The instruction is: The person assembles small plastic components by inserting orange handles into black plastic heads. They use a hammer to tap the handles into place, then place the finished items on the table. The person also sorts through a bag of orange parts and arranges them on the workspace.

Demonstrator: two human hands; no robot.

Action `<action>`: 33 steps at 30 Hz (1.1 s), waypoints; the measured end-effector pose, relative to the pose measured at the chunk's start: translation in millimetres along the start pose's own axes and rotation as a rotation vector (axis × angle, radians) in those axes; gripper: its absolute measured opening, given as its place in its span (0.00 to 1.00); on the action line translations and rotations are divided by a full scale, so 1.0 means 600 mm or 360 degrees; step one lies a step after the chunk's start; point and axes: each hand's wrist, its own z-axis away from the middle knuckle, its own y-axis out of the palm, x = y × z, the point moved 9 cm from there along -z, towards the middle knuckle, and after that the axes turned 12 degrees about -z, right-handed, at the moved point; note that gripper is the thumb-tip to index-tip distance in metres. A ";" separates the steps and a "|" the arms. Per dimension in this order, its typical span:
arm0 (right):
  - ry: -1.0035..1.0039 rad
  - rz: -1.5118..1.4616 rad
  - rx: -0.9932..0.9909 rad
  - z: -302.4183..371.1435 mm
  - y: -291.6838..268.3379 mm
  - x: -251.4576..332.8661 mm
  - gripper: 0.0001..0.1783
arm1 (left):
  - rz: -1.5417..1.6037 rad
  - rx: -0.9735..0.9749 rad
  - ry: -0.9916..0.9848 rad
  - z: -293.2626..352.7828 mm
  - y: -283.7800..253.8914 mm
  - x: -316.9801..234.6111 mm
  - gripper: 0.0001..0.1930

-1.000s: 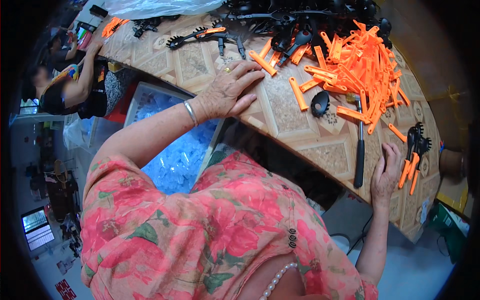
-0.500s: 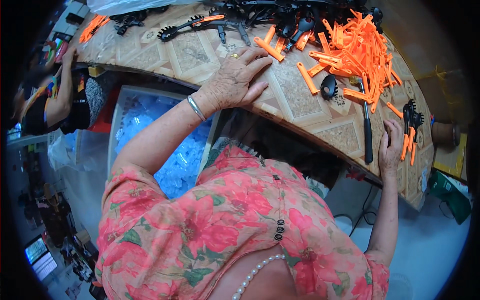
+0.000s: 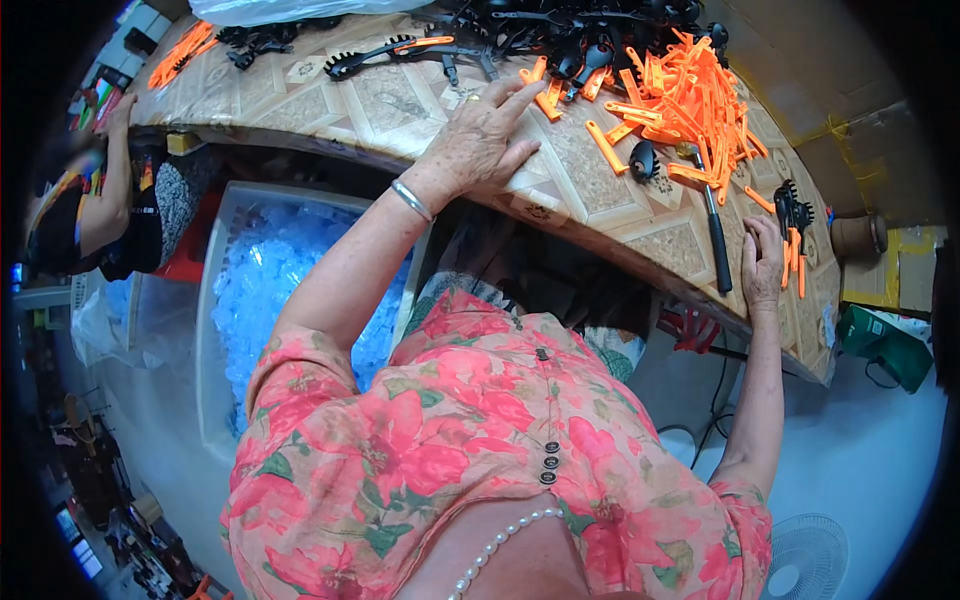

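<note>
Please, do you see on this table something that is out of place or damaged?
Nothing looks clearly broken or spilled. Slightly odd: one rounded black piece lies beside the orange handle pile, apart from the black utensil heap, and the black-gripped tool has its far end against the orange pieces.

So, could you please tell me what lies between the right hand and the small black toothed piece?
In the head view, the black-gripped tool lies on the tabletop between the right hand and the toothed piece.
</note>
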 end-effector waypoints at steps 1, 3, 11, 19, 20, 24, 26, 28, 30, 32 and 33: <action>-0.0014 -0.0019 0.0005 -0.003 0.001 0.002 0.13 | -0.0089 -0.0075 0.0040 -0.001 -0.001 -0.001 0.33; -0.0024 -0.0038 0.0008 -0.002 0.005 0.006 0.13 | -0.0102 -0.0013 -0.0030 0.001 0.015 0.011 0.31; -0.0049 0.0083 -0.0110 0.006 -0.007 0.026 0.13 | -0.0376 -0.0019 -0.0296 -0.038 0.024 0.009 0.21; 0.0036 0.0040 -0.0250 0.013 -0.018 0.017 0.08 | -0.0221 -0.0350 -0.0320 -0.019 0.006 0.036 0.11; 0.0088 -0.0021 -0.0349 0.014 -0.026 0.020 0.08 | -0.0239 -0.0409 -0.0321 -0.017 -0.007 0.030 0.11; 0.0067 -0.0157 -0.0508 -0.008 -0.010 0.116 0.10 | -0.0196 -0.0444 -0.0365 -0.015 -0.014 0.031 0.11; -0.0051 -0.0048 -0.0410 -0.022 0.017 0.194 0.13 | -0.0195 -0.0465 -0.0351 -0.019 -0.018 0.026 0.11; -0.0125 0.0220 -0.0340 -0.034 0.034 0.257 0.16 | -0.0221 -0.0501 -0.0339 -0.020 -0.022 0.025 0.11; 0.0023 0.0198 -0.0413 -0.035 0.036 0.239 0.18 | -0.0281 -0.0543 -0.0330 -0.014 -0.030 0.025 0.11; 0.0165 0.0234 -0.0419 -0.031 0.040 0.206 0.19 | -0.0244 -0.0529 -0.0365 -0.015 -0.035 0.024 0.12; 0.0240 0.0279 -0.0385 -0.022 0.043 0.179 0.19 | -0.0249 -0.0556 -0.0351 -0.016 -0.038 0.019 0.12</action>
